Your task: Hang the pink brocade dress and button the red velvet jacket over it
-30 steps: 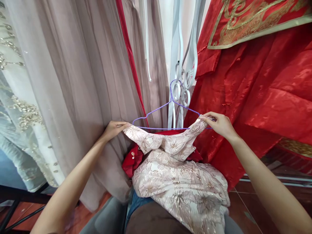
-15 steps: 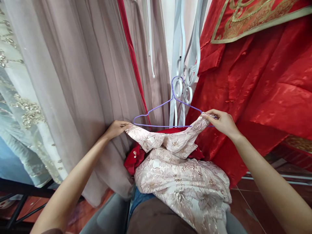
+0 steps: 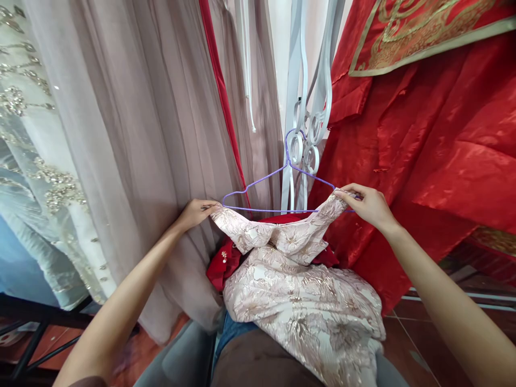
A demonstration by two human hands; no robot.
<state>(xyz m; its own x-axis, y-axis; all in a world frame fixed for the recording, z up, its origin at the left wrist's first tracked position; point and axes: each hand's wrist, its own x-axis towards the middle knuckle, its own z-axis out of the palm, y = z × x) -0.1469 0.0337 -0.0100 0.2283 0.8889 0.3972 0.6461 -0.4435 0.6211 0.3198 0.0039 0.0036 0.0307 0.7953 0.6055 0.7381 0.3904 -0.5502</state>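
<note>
A pale pink brocade dress [image 3: 306,290] with a shiny floral pattern lies across my lap, its bodice raised and spread between my hands. My left hand [image 3: 196,214] pinches the end of its left shoulder strap. On the other side, my right hand [image 3: 368,203] is closed on the right strap, beside the right arm of a purple hanger [image 3: 266,176]. That hanger arm runs up to the strap; the left arm stays outside the left strap. The hanger's hook is at the white scrolled metal stand [image 3: 296,148]. Red fabric [image 3: 221,263] with a small beaded ornament shows behind the dress.
Greyish-pink tulle [image 3: 153,134] hangs on the left, crossed by a red ribbon [image 3: 223,91]. Further left is a beaded pale gown [image 3: 52,188] above a black metal frame [image 3: 30,344]. Red satin garments [image 3: 435,134] with gold embroidery hang on the right, over a tiled floor [image 3: 407,344].
Almost nothing differs. The view has shifted very slightly, and both hands keep their hold on the straps.
</note>
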